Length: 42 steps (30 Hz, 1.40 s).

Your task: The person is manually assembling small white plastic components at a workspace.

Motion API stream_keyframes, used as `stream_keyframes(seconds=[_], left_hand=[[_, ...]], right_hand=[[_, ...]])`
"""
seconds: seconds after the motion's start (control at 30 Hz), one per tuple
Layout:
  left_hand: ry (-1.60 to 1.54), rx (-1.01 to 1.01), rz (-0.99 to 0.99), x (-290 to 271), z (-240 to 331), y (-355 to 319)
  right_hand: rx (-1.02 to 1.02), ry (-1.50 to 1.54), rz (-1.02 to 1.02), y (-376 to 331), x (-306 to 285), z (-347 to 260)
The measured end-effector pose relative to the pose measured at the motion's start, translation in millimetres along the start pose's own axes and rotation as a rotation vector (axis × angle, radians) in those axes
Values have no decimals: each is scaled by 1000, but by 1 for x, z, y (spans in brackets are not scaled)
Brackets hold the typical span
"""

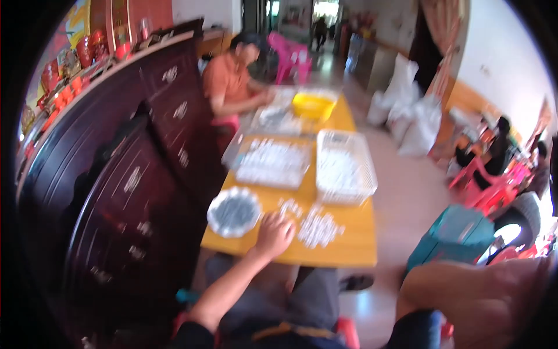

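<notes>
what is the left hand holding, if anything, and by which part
Cannot tell: the left hand is near small white pieces, but blur hides whether its grip holds one.

The tabletop is showing yellow-orange, the loose pieces and slotted basket are showing white, the scalloped bowl is pairing white with grey contents, and the basin is gleaming yellow.

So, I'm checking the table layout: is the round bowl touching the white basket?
Apart. The head view shows yellow-brown tabletop between the round bowl and the white basket.
</notes>
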<state>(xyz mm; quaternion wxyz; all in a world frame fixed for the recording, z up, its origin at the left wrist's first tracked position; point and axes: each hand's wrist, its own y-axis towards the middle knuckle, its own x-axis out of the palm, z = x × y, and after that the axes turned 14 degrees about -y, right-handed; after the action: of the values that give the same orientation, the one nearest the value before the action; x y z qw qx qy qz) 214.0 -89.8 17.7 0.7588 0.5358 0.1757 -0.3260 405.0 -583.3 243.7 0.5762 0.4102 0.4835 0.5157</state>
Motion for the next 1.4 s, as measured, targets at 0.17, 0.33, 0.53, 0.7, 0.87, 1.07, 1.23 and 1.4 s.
stream_keyframes(seconds=[0.17, 0.33, 0.53, 0.7, 0.87, 1.07, 1.23, 1.4], left_hand=[[-84, -28, 41, -16, 9, -16], [-128, -22, 68, -6, 14, -4], [-151, -65, 68, -7, 8, 4], [-186, -91, 123, -16, 9, 3], [-225, -24, 123, -29, 33, 4], [-250, 97, 46, -43, 60, 1], [-210, 108, 17, -44, 59, -8], [-219, 148, -24, -51, 55, -11]], right_hand=[[-11, -11, 113, 18, 87, -52], [83, 91, 178, -8, 101, -56], [202, 117, 199, -55, 39, -3], [340, 103, 178, 59, 217, -106], [1230, 401, -269, -66, 303, -130], [1647, 816, -513, -165, 329, -160], [1625, 979, -591, -169, 335, -157], [1649, 1007, -614, -161, 337, -158]])
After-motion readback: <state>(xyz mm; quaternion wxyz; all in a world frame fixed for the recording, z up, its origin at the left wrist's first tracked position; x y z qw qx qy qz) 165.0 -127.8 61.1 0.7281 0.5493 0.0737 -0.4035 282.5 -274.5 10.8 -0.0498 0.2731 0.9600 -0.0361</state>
